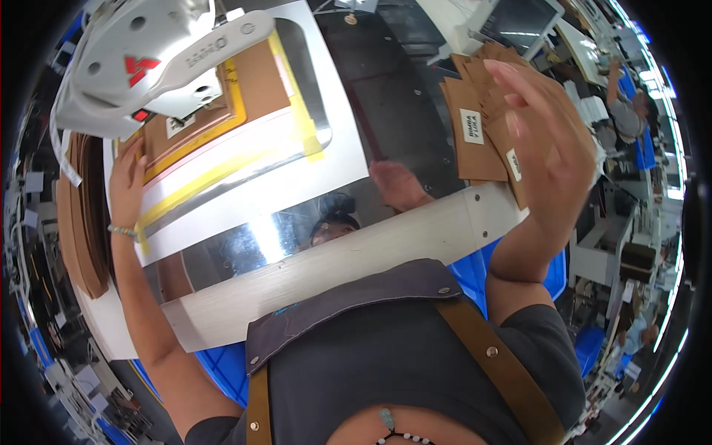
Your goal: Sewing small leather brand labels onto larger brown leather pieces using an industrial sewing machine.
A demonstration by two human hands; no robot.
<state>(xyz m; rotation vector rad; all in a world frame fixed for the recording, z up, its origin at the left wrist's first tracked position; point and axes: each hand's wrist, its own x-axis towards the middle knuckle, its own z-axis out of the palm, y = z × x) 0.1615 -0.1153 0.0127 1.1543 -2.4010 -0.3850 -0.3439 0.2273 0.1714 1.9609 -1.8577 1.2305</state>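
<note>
My left hand [127, 182], with a beaded bracelet at the wrist, reaches up to the left edge of a yellow-edged template [236, 93]. Its fingers are stretched out, touching or close to that edge beside a brown flat piece [259, 78]. A white label shows on brown material under the white sewing machine head [122, 74], which hides part of it. Raised at the right, my right hand [552, 130] has its fingers apart and nothing visible in it. Below and behind it lie several brown pieces with white labels [454, 126], partly covered by the hand.
A white sheet [326, 174] with yellow tape strips [200, 185] lies on the shiny dark worktop [386, 81], which mirrors a hand. A brown stack [85, 215] stands at the left. A pale board [334, 274] edges the table; a monitor [523, 22] is far right.
</note>
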